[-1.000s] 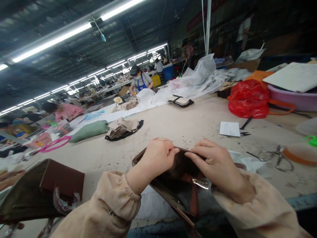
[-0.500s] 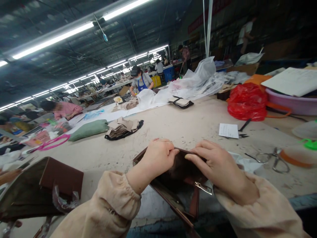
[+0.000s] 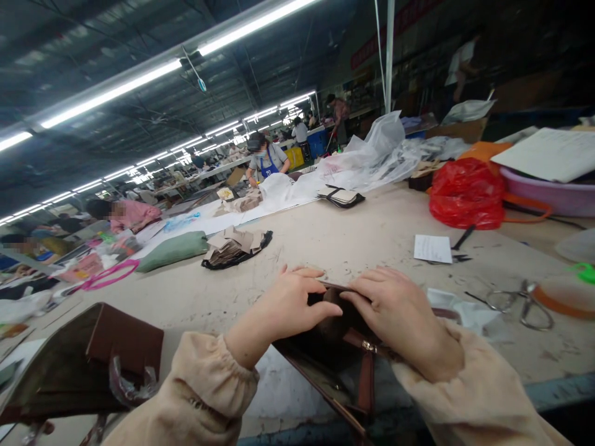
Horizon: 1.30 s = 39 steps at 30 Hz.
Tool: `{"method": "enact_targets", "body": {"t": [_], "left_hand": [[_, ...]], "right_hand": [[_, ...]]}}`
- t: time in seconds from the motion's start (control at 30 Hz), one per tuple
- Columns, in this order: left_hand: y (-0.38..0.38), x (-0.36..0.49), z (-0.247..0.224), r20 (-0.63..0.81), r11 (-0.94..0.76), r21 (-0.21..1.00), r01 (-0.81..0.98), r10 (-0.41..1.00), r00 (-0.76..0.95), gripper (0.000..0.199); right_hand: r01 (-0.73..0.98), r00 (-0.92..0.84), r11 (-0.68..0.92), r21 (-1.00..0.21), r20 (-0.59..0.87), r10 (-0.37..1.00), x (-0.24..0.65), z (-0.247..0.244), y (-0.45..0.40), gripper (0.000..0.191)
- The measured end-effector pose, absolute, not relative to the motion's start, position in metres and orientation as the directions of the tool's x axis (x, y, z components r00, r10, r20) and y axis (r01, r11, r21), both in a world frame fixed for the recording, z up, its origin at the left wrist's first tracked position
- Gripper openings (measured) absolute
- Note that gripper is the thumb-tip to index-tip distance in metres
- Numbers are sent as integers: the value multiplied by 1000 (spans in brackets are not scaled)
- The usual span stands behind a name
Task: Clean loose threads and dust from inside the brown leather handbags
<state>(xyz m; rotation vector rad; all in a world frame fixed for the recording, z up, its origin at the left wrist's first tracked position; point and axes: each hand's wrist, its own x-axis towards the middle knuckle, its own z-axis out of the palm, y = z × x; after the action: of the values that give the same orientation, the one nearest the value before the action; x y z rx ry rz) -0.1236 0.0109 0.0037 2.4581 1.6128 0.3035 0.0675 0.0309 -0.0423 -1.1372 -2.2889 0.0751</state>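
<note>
A dark brown handbag (image 3: 320,375) with a dark lining stands on the table edge before me, its mouth open toward me. Over its far rim, at the left, is my left hand (image 3: 286,306), thumb inside and spread apart from the fingers. My right hand (image 3: 397,316) pinches the same rim farther right, thumb inside and fingers outside. Below it a brown strap (image 3: 365,384) with a metal zipper end hangs within the mouth. The bag's right side is partly hidden by my right hand and sleeve.
A second brown bag (image 3: 125,341) lies open at left. Scissors (image 3: 527,306), a white note (image 3: 432,248) and a glue bottle (image 3: 569,297) are at right. Beyond lie a red plastic bag (image 3: 467,195), stacked brown pieces (image 3: 235,246) and a green cushion (image 3: 174,251). Co-workers sit farther off.
My left thumb has parted from its fingers, loosening its pinch on the rim. My right hand has shifted slightly left along it. The zipper end has swung inward, and the view has turned slightly.
</note>
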Motion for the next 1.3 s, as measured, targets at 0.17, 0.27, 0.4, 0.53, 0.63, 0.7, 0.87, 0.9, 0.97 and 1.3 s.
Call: {"method": "enact_targets", "body": {"t": [0.17, 0.27, 0.4, 0.53, 0.63, 0.7, 0.87, 0.9, 0.97, 1.3], "left_hand": [[6, -130, 12, 22, -423, 242, 873, 902, 431, 30], [6, -128, 13, 64, -430, 256, 866, 901, 429, 24], [9, -120, 10, 142, -453, 277, 848, 892, 430, 21], [15, -112, 6, 176, -490, 244, 837, 871, 459, 23], [20, -108, 5, 146, -484, 214, 848, 875, 462, 26], [24, -106, 5, 131, -471, 207, 857, 882, 453, 26], [26, -102, 7, 116, -430, 163, 888, 902, 415, 31], [26, -101, 7, 116, -418, 164, 893, 908, 403, 31], [25, -101, 7, 121, -400, 179, 899, 916, 383, 31], [23, -103, 1, 137, -377, 226, 898, 925, 354, 31]], "right_hand": [[707, -457, 641, -301, 497, 738, 74, -46, 32, 17], [707, -458, 637, -306, 489, 743, 82, -44, 29, 17], [718, -445, 631, -295, 503, 741, 99, -37, 21, 17], [730, -442, 614, -299, 479, 758, 111, -35, 20, 18], [738, -440, 598, -312, 448, 778, 114, -37, 23, 20], [741, -442, 595, -311, 440, 781, 114, -38, 25, 20], [744, -442, 593, -309, 439, 783, 114, -38, 27, 22], [742, -438, 592, -314, 441, 783, 114, -39, 26, 22], [733, -435, 596, -326, 449, 780, 115, -39, 26, 22], [723, -442, 594, -354, 423, 791, 111, -39, 26, 23]]}}
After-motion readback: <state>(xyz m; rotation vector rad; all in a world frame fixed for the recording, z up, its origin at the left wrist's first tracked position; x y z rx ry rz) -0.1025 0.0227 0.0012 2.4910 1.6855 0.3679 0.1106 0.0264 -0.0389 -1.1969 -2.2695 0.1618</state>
